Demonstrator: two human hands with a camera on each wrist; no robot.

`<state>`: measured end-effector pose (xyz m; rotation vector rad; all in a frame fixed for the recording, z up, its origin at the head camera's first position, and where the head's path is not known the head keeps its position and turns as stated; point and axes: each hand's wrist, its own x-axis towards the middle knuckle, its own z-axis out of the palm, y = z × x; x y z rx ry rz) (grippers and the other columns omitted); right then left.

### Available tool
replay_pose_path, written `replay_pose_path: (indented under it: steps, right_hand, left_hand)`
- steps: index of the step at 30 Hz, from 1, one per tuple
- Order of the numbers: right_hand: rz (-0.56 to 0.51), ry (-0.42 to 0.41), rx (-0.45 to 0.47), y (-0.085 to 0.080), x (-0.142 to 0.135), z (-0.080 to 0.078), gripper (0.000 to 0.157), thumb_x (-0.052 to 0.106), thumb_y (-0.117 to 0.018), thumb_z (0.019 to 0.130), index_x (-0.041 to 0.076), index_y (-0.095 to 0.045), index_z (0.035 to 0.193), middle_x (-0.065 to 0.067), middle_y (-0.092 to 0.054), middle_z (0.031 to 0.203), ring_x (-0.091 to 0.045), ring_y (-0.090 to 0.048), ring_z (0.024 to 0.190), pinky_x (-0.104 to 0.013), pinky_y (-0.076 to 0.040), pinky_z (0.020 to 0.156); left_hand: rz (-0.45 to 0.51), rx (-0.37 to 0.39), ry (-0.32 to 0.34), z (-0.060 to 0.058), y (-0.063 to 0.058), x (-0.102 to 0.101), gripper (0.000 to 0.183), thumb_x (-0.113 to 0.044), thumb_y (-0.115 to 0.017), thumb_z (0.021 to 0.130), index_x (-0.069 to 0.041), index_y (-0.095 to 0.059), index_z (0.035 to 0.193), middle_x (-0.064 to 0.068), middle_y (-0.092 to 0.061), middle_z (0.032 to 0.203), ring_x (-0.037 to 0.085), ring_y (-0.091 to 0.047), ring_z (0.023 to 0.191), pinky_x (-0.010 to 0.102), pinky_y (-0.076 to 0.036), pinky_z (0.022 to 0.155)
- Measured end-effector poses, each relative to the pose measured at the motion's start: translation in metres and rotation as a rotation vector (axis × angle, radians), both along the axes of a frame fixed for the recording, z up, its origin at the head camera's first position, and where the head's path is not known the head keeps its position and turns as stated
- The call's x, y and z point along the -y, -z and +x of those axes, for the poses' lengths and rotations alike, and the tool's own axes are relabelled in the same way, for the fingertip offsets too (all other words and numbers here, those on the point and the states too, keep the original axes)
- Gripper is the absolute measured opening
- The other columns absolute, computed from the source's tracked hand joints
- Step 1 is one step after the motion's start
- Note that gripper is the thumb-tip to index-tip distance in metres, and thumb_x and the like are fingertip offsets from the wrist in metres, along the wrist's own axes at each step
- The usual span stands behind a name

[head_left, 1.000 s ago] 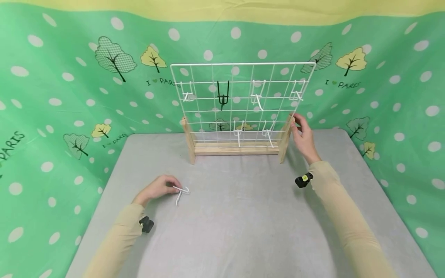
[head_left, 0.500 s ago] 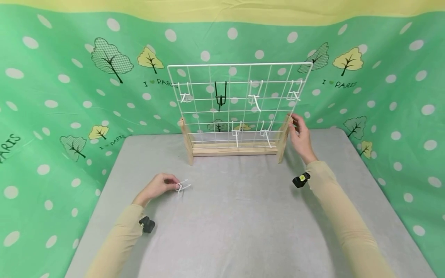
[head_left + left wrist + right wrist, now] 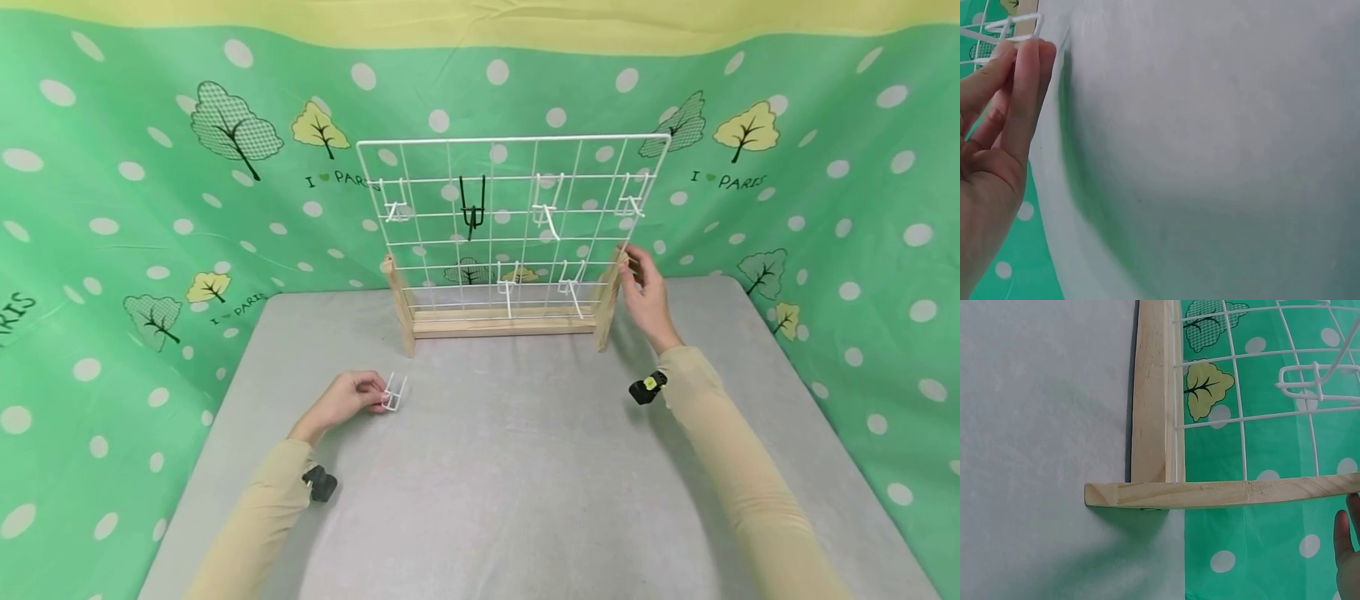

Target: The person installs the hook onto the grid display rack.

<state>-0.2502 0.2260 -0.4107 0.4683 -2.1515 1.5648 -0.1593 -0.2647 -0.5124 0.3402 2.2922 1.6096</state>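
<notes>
My left hand (image 3: 343,403) pinches a white wire display hook (image 3: 393,395) between thumb and fingertips, above the grey tabletop. In the left wrist view, the hook (image 3: 1016,28) shows only partly beyond the fingertips. A white wire grid rack (image 3: 491,240) stands upright in a wooden stand (image 3: 504,330). At the stand's right post (image 3: 609,304), my right hand (image 3: 651,300) holds the upper end; part of its fingers is hidden. White hooks (image 3: 547,215) and one black hook (image 3: 472,217) hang on the upper grid. Lower down hang two white hooks (image 3: 572,288).
The grey tabletop (image 3: 487,483) stretches in front of the stand. Green polka-dot cloth (image 3: 90,250) surrounds it at the back and sides. A small black wrist camera sits on each sleeve (image 3: 255,517).
The white hook in my left hand has turned, its prongs now pointing up and away toward the rack. My right hand stays at the right post. The head view has shifted slightly.
</notes>
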Motion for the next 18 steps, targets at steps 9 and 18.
replay_pose_path:
  steps: [9, 18]
  right_hand:
    - [-0.005, 0.008, 0.008, -0.001, 0.001, 0.001, 0.033, -0.005, -0.047, 0.099, -0.015, -0.046, 0.130, -0.030, -0.049, 0.132, -0.046, -0.050, 0.118, -0.025, -0.046, 0.095]
    - [-0.021, 0.002, -0.001, 0.000, 0.001, 0.000, 0.032, -0.007, -0.048, 0.098, -0.017, -0.047, 0.129, -0.032, -0.050, 0.131, -0.047, -0.051, 0.115, -0.020, -0.046, 0.092]
  left_hand:
    - [0.057, 0.069, -0.016, -0.003, -0.006, -0.007, 0.006, 0.015, -0.057, 0.089, 0.020, -0.057, 0.090, 0.026, -0.067, 0.082, 0.021, -0.069, 0.073, 0.036, -0.061, 0.070]
    - [-0.004, 0.002, -0.081, -0.011, -0.012, -0.014, 0.009, 0.008, -0.062, 0.090, 0.015, -0.058, 0.089, 0.023, -0.068, 0.079, 0.030, -0.069, 0.070, 0.037, -0.062, 0.064]
